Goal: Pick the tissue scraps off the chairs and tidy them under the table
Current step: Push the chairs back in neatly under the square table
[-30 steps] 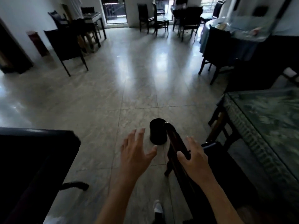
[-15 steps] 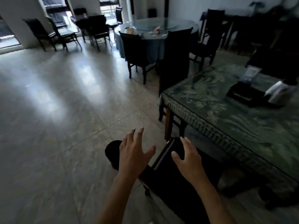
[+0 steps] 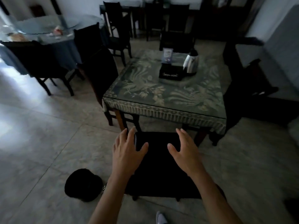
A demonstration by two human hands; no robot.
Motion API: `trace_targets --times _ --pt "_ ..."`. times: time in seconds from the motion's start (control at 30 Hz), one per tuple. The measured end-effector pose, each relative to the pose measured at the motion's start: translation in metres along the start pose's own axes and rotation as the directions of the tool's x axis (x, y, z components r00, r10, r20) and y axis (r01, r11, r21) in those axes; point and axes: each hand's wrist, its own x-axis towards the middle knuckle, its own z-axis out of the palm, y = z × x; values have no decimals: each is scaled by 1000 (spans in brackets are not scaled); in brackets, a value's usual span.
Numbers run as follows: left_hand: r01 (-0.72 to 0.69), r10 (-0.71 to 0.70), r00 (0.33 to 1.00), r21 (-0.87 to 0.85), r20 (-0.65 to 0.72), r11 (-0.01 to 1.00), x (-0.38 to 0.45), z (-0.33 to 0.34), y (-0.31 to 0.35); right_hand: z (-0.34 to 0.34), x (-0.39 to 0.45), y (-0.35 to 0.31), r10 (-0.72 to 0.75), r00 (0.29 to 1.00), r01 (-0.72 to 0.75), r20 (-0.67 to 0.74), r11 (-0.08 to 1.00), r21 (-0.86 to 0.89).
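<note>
A pale tiled floor (image 3: 48,143) fills the left and lower parts of the frame. In the centre and upper right stands a square table (image 3: 165,94) under a green patterned cloth with a fringed edge. On its far half sit a dark box (image 3: 170,72), a steel kettle (image 3: 191,64) just right of it, and a small upright card (image 3: 167,55) behind the box. In the upper left is a round table (image 3: 53,29) with a blue cloth, dark chairs around it.

Just in front of the square table, lower centre, stands a dark chair (image 3: 161,172), seen from behind and above; its seat is too dark to show whether any tissue scraps lie on it. A round black bin (image 3: 83,185) stands on the floor at lower left, near the chair.

The left hand (image 3: 127,152) is spread wide, fingers at the left corner of the chair's top rail, gripping nothing. The right hand (image 3: 182,151) is likewise spread open and empty, over the rail's right side.
</note>
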Motion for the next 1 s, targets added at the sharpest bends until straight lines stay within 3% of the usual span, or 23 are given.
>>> trace_targets --times 0.23,0.4,0.5,0.57,0.67,0.77,0.83,0.87,0.93,1.0 --pt "-8 8 1000 15 28 1000 -15 11 -47 -2 -32 43 186 981 -189 -58 981 -36" --pt "216 -221 974 81 54 973 -51 24 -97 2 -66 92 422 896 -442 -136 875 -199" --pt "449 -441 893 -86 92 890 -72 33 -116 6 -84 112 553 805 -586 -216 798 -142" --pt "618 -606 778 -374 164 692 -84 40 -121 13 -94 122 638 731 -653 -241 757 24" --pt "667 -709 615 -706 345 236 -96 43 -116 28 -107 132 789 575 -704 -218 612 361" --pt "572 -730 533 -818 427 -61 -103 46 -106 44 -111 128 901 399 -585 -170 392 710" --pt "516 -712 495 -828 498 -220 -108 51 -92 46 -104 124 969 244 -454 -50 160 877" --pt "508 -682 487 -812 545 -286 -113 55 -82 46 -101 124 980 199 -394 29 52 918" --pt "548 -605 496 -765 623 -338 -123 67 -62 50 -99 125 954 206 -321 218 -145 936" --pt "607 -546 504 -724 670 -328 -125 75 -45 58 -100 117 856 302 -306 419 -329 893"
